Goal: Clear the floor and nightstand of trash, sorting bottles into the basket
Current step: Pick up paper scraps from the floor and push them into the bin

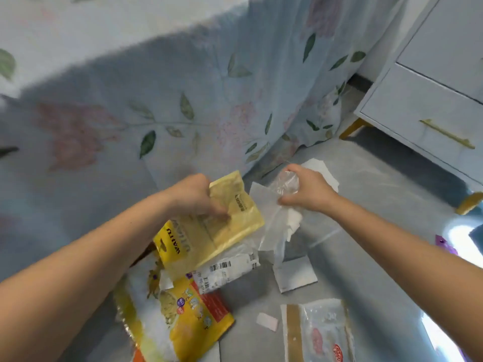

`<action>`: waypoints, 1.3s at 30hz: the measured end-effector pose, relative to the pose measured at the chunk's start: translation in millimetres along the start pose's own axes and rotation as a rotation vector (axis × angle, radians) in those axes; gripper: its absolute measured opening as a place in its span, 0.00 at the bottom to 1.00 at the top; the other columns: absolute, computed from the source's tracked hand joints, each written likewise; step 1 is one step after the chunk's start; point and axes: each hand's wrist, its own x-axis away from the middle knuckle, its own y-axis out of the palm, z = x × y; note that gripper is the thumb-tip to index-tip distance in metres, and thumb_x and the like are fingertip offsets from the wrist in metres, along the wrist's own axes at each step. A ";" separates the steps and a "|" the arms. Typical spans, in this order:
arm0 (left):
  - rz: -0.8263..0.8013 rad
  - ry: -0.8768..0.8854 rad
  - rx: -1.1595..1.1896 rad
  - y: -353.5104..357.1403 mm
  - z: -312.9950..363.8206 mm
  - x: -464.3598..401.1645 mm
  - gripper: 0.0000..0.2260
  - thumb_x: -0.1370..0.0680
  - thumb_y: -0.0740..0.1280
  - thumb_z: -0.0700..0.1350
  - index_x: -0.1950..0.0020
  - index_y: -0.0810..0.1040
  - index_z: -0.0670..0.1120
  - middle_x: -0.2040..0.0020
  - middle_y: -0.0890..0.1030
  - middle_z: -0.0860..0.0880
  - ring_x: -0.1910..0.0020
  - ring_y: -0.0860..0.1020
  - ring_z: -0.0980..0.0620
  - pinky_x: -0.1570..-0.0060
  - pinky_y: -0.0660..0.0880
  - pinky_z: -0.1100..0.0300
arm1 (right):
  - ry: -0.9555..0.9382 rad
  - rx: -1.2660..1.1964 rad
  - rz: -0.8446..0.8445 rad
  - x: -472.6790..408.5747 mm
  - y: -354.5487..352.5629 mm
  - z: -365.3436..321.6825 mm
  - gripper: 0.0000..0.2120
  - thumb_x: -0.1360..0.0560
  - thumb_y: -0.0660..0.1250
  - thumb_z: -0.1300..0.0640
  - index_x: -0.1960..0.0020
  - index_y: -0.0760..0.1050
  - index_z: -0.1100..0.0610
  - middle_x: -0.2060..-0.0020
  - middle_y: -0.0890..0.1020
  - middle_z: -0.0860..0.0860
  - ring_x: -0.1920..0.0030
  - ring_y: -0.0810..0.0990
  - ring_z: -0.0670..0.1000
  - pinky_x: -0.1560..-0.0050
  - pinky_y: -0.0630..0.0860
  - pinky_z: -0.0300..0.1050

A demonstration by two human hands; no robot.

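My left hand point(194, 194) grips a bundle of flat trash: a pale yellow plastic bag point(230, 220) on top, a bright yellow printed packet point(170, 246) and a white barcode-labelled bag point(230, 270) hanging under it. My right hand point(305, 189) is closed on crumpled clear plastic point(286, 182) together with white tissue paper point(290, 218) that droops below it. Both hands hover above the grey floor point(366, 257) beside the bed. A large yellow and orange snack bag point(183, 309) hangs low at the left. No bottle or basket is visible.
On the floor lie a white card point(295, 275), a small pink scrap point(266, 321), a clear packet with a red logo point(318, 333) and white paper point(321, 165). A floral bedsheet point(183, 100) hangs left. A white nightstand with gold handle point(431, 113) stands right.
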 end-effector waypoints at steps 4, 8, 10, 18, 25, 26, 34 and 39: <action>0.096 -0.109 0.099 -44.1 -43.3 69.1 0.19 0.38 0.79 0.54 0.58 0.83 0.41 0.60 0.85 0.44 0.61 0.83 0.48 0.60 0.80 0.52 | -0.201 -0.001 -0.097 -4.3 2.3 -90.1 0.22 0.37 0.77 0.57 0.46 0.75 0.54 0.56 0.78 0.47 0.62 0.75 0.46 0.65 0.67 0.29; 0.222 -0.288 0.196 -60.7 -101.2 158.1 0.19 0.39 0.79 0.56 0.58 0.83 0.42 0.60 0.85 0.46 0.61 0.83 0.50 0.57 0.81 0.51 | -0.418 0.003 -0.248 7.7 35.5 -175.2 0.21 0.37 0.77 0.57 0.47 0.74 0.50 0.60 0.78 0.45 0.67 0.73 0.41 0.67 0.68 0.27; 0.302 -0.417 0.254 -58.3 -133.9 211.8 0.21 0.40 0.78 0.57 0.58 0.83 0.43 0.60 0.85 0.48 0.61 0.83 0.51 0.57 0.81 0.50 | -0.533 0.010 -0.308 17.4 57.8 -216.6 0.23 0.37 0.77 0.55 0.44 0.75 0.50 0.56 0.79 0.45 0.59 0.76 0.44 0.62 0.67 0.31; 0.620 -0.991 0.524 2.5 -243.2 439.0 0.19 0.37 0.78 0.57 0.56 0.83 0.45 0.60 0.84 0.48 0.63 0.82 0.51 0.60 0.79 0.55 | -0.907 -0.186 -0.449 105.9 144.8 -385.2 0.21 0.37 0.78 0.55 0.46 0.75 0.51 0.55 0.79 0.43 0.57 0.78 0.43 0.59 0.70 0.29; 0.952 -1.202 0.802 37.9 -320.6 505.0 0.15 0.34 0.78 0.48 0.63 0.75 0.41 0.64 0.79 0.45 0.70 0.75 0.49 0.72 0.71 0.60 | -1.087 -0.459 -0.413 203.3 228.0 -482.6 0.20 0.33 0.73 0.60 0.43 0.74 0.52 0.55 0.79 0.45 0.61 0.78 0.47 0.62 0.72 0.38; 0.991 -1.207 0.838 43.9 -332.6 504.7 0.14 0.34 0.78 0.47 0.61 0.76 0.40 0.63 0.80 0.43 0.71 0.75 0.48 0.73 0.70 0.60 | -1.067 -0.485 -0.418 214.5 244.7 -486.4 0.20 0.33 0.73 0.60 0.42 0.73 0.52 0.55 0.79 0.46 0.61 0.78 0.47 0.63 0.72 0.36; 0.665 -1.076 0.677 92.2 -390.0 443.5 0.15 0.30 0.75 0.49 0.58 0.74 0.40 0.56 0.77 0.43 0.56 0.76 0.45 0.63 0.71 0.55 | -1.132 0.364 -0.653 236.1 375.0 -465.1 0.40 0.34 0.75 0.49 0.28 0.58 0.51 0.38 0.73 0.59 0.39 0.73 0.63 0.42 0.74 0.55; 0.261 -1.067 0.482 122.5 -401.5 432.8 0.30 0.29 0.72 0.53 0.34 0.68 0.38 0.38 0.75 0.41 0.41 0.75 0.43 0.45 0.72 0.55 | -1.093 0.870 -1.066 239.9 415.4 -456.3 0.40 0.26 0.63 0.40 0.23 0.51 0.59 0.28 0.66 0.59 0.30 0.67 0.60 0.31 0.66 0.53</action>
